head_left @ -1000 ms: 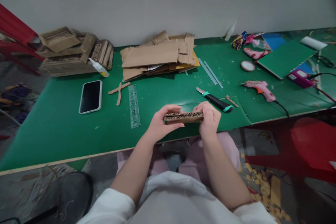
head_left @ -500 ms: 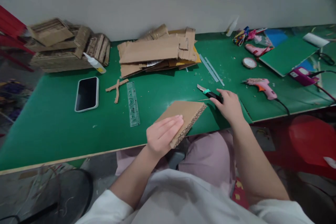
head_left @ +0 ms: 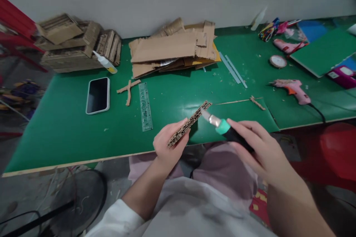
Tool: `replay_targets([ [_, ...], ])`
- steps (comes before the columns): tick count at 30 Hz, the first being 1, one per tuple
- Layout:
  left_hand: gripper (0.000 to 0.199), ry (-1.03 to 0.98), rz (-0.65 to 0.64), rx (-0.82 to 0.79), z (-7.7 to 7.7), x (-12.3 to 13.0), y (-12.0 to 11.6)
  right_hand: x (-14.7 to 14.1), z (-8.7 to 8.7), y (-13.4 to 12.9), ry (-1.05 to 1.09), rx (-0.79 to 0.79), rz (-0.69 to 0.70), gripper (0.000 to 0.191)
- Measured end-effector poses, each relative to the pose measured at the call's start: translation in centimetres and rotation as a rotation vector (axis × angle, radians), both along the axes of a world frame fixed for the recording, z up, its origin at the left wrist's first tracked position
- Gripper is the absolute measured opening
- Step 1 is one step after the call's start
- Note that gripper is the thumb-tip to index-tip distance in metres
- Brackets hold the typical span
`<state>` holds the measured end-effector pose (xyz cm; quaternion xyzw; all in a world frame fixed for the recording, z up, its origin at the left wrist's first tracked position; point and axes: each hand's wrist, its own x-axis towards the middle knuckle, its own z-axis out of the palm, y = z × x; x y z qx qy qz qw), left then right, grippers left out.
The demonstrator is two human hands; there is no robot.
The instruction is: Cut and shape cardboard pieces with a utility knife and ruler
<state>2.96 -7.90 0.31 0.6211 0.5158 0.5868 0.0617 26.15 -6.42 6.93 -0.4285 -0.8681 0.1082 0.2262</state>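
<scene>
Above the table's front edge, my left hand (head_left: 169,141) grips a thick layered piece of cardboard (head_left: 188,125), its corrugated edge turned up toward me. My right hand (head_left: 257,146) is closed around the black handle of a utility knife (head_left: 224,127) with a turquoise collar. The knife's blade points left at the upper end of the corrugated edge; whether it touches the cardboard I cannot tell. Beyond the knife, a thin cardboard strip (head_left: 257,103) lies on the green tabletop (head_left: 125,129).
Left of my hands lie a clear ruler (head_left: 145,107), crossed cardboard strips (head_left: 128,90), a phone (head_left: 98,95) and a glue bottle (head_left: 105,63). Cardboard sheets (head_left: 167,50) and stacked cardboard pieces (head_left: 75,50) stand along the wall. A pink glue gun (head_left: 293,89) and a tape roll (head_left: 277,61) lie right.
My right hand has lifted the utility knife off the table and brought it toward the cardboard. My left hand has turned the cardboard so its corrugated edge faces up. The view has shifted slightly.
</scene>
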Motion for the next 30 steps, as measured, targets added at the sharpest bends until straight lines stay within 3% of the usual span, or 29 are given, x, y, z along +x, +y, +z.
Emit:
replay_targets([
  [3,0.035,-0.009,0.014,0.009,-0.5,0.2,-0.3,-0.5,1.3,-1.3,-0.141,0.050,0.077,0.052],
  [9,0.043,0.021,-0.029,0.060,-0.8,-0.1,-0.7,-0.8,1.6,-1.2,-0.274,0.142,0.112,0.049],
  [30,0.042,0.045,-0.041,0.087,-1.1,-0.3,-0.4,-1.2,2.2,-1.0,-0.324,0.186,0.088,0.051],
])
